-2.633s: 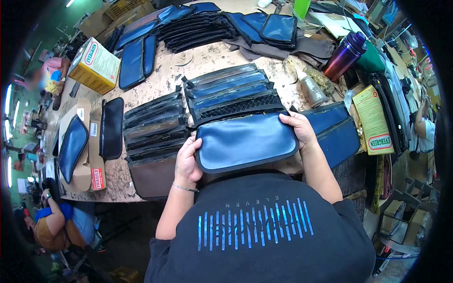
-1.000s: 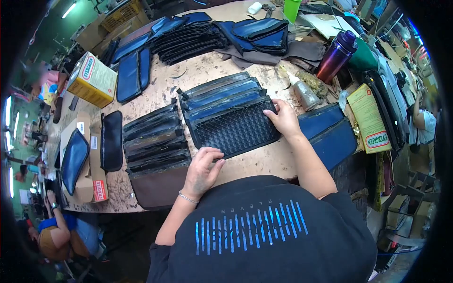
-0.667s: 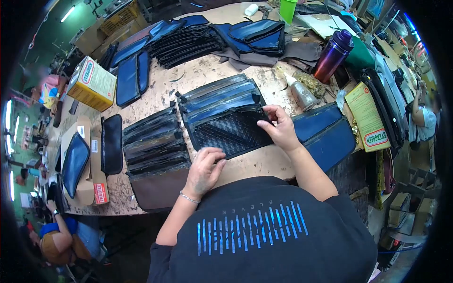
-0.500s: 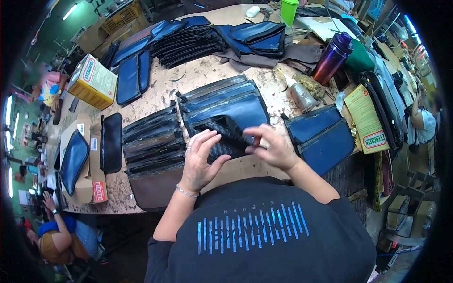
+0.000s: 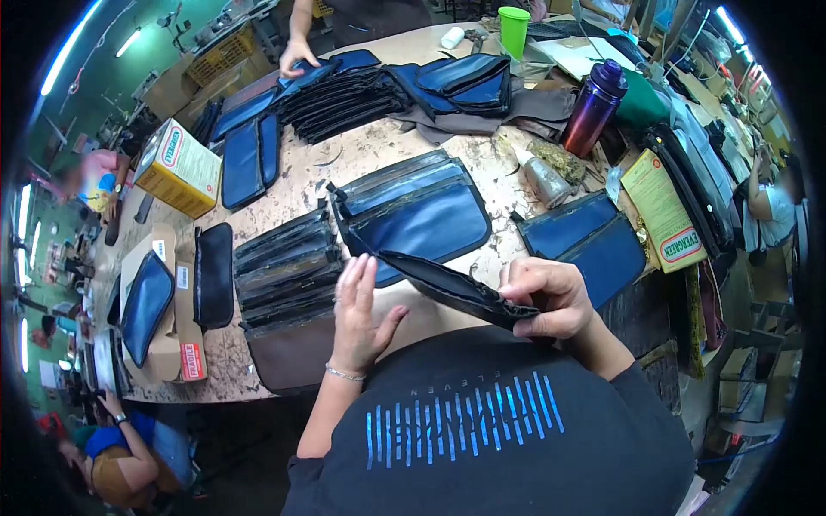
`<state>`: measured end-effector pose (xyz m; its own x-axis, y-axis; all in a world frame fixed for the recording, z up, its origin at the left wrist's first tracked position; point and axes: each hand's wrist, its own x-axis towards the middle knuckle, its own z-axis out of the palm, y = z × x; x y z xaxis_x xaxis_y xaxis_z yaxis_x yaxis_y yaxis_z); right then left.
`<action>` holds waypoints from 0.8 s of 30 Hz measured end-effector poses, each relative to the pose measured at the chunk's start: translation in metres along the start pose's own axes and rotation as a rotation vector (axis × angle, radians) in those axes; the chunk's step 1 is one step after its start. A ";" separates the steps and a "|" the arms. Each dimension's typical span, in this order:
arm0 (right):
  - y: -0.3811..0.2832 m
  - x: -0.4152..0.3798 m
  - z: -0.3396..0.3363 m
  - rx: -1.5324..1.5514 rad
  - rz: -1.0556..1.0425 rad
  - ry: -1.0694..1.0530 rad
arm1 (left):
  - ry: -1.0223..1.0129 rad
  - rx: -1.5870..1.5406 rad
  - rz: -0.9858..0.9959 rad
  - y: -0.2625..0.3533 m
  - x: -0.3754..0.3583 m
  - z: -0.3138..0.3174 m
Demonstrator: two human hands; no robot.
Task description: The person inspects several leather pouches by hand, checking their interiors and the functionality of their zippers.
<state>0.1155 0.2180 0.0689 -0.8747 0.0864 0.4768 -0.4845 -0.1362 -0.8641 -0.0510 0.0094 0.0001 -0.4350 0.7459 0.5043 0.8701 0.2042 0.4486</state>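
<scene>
A folded black leather-like piece (image 5: 443,284) spans the space between my hands, its long edges slightly parted. My right hand (image 5: 557,299) pinches its right end between thumb and fingers. Near its other end, my left hand (image 5: 360,318) has its fingers stretched and the thumb apart, fingertips right at the piece's left tip. Just beyond lies a blue panel (image 5: 430,225) with black edging and layered strips along its far side. A row of overlapping black-edged pieces (image 5: 288,271) lies to the left, and another blue panel (image 5: 585,245) to the right.
A yellow-and-white can (image 5: 179,168) stands at left, near an open cardboard box (image 5: 188,322). On the right are a purple bottle (image 5: 594,107), a glue bottle (image 5: 544,179) and a yellow can (image 5: 667,211). Another person's hand (image 5: 298,57) reaches over a black stack (image 5: 340,103).
The black piece has turned edge-up and come nearer my body, its right end now pinched in my right hand. Another person's arm has appeared at the far side.
</scene>
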 end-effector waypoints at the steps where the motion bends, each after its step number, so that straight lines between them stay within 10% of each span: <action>1: -0.003 0.001 0.001 -0.047 -0.017 -0.011 | -0.069 -0.039 -0.027 0.000 0.001 0.005; 8: -0.051 -0.003 0.002 0.104 -0.264 -0.152 | -0.158 -0.040 -0.071 -0.027 0.000 0.043; 12: -0.095 -0.025 -0.034 0.369 -0.400 -0.350 | -0.082 -0.332 -0.472 -0.033 0.007 0.046; 15: -0.112 -0.043 -0.033 0.335 -0.425 -0.211 | 0.085 -0.861 -0.657 -0.029 0.004 0.040; 20: -0.067 -0.035 -0.016 0.285 -0.349 0.269 | 0.296 -1.003 -0.415 0.001 0.004 -0.013; 24: -0.005 -0.007 -0.030 0.262 0.177 0.501 | 0.458 -0.877 -0.230 0.030 0.017 -0.049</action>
<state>0.1241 0.2472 0.0647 -0.8622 0.4867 0.1403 -0.3740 -0.4248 -0.8244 -0.0437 -0.0027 0.0579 -0.7775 0.3951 0.4894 0.3574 -0.3627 0.8606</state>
